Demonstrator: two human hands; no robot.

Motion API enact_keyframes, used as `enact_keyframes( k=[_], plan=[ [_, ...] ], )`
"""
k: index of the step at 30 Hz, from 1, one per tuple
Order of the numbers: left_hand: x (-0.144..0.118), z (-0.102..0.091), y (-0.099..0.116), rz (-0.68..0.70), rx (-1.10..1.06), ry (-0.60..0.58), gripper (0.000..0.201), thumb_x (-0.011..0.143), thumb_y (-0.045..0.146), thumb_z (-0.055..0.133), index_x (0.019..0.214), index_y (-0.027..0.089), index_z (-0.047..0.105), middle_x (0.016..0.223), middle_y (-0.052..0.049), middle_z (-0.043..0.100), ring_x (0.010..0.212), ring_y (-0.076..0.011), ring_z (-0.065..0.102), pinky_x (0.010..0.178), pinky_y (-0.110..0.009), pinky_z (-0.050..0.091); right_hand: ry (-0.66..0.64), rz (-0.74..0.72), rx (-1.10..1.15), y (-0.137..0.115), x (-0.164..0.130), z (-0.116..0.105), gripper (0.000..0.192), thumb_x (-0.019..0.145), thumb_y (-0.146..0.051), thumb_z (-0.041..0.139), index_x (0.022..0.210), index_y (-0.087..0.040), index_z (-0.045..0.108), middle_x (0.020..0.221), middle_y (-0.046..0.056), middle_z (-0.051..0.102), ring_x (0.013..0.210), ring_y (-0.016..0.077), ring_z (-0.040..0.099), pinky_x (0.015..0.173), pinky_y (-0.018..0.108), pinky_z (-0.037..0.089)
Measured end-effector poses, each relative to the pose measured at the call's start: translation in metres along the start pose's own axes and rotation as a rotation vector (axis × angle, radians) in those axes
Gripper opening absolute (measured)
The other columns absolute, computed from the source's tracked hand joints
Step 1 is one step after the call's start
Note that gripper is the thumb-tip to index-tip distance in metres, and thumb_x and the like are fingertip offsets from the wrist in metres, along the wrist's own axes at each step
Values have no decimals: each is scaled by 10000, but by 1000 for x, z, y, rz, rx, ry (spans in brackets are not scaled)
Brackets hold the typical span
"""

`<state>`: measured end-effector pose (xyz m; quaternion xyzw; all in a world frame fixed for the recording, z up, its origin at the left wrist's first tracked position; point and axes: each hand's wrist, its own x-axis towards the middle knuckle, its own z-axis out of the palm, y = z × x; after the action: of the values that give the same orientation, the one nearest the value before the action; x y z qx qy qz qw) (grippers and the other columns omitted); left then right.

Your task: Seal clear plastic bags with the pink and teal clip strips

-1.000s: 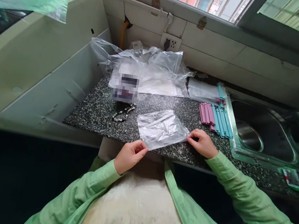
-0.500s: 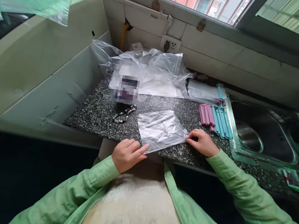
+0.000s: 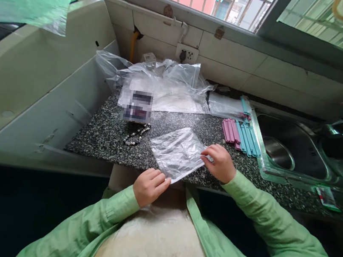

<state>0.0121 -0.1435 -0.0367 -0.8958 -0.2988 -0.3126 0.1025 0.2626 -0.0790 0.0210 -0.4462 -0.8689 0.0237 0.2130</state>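
Clear bag [image 3: 179, 151] spans left fingers [image 3: 160, 182] to right fingers [image 3: 210, 152], seemingly pinched.

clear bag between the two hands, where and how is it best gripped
Probably by pinching both ends of the near edge, coming from the counter's front: the clear bag lies flat and looks limp, with that edge facing the person. The left hand is at its near corner, the right hand at the other end.

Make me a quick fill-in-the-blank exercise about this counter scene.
1. The left hand and right hand touch the clear plastic; nearer the sink is the ____ hand.
2. The blue strips lie between the sink and the ____ strips.
3. Both sleeves are ____.
Missing words: right; pink; green.
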Motion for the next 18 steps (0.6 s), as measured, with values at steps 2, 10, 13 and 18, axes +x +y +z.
enact_keyframes(
  k=[2,10,13,18],
  plan=[
    [2,0,2,7,-6,4,83,763,155,502,835,150,544,566,9,482,556,-108,413,526,-273,265,-66,-42,-24,-5,1,12,125,775,-234,487,692,-174,560,716,51,571,691,154,466,653,287,360],
    [10,-4,6,-8,-23,23,70,748,149,521,814,145,543,567,2,481,564,-116,398,529,-277,261,53,-233,-70,-17,-17,4,148,768,-310,512,795,-181,578,760,48,579,729,156,460,683,305,334],
    [18,-6,10,-20,-30,13,64,753,159,513,809,146,543,567,1,475,561,-117,392,527,-280,257,30,-346,-137,-31,-27,4,233,756,-375,524,904,-202,575,802,43,586,740,160,464,679,313,326],
    [30,-9,17,23,-89,1,75,780,197,484,811,158,539,580,3,471,579,-115,417,546,-277,283,76,-328,-188,-36,-34,17,145,797,-189,450,846,-207,585,747,31,576,692,138,454,651,299,331]
  ],
)
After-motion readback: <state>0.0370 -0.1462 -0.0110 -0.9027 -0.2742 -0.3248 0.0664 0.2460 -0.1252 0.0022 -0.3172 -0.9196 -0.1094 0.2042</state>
